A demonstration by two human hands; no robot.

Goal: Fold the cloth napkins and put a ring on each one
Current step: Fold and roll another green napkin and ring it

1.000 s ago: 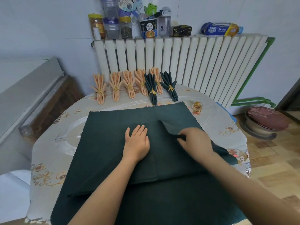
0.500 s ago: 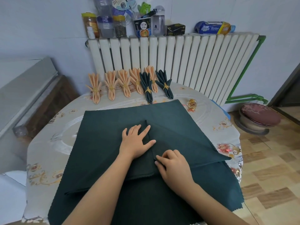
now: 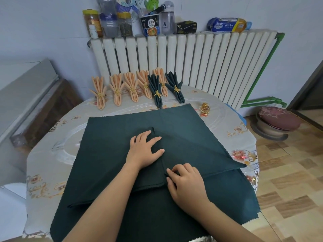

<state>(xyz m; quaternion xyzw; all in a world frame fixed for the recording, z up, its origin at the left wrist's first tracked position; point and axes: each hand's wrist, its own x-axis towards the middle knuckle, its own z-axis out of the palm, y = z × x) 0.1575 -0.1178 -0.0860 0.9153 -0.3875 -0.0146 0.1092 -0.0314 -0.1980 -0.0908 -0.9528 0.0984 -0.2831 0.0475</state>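
Right hand (image 3: 186,183) has come back from the far right side to the near centre; fingers curled, pinching the folded corner of the top green napkin (image 3: 192,137) where it meets the centre seam. Left hand (image 3: 144,151) flat, fingers spread, still pinning the left flap at the centre, thumb on the seam. The right flap now lies folded diagonally across to the middle, so both side folds look done; pleating probably comes next. A second green cloth (image 3: 227,198) lies underneath. Loose gold ring (image 3: 204,107) waits on the table (image 3: 52,154), far right. Seven ringed napkins (image 3: 132,88) lined up by the radiator (image 3: 201,58).
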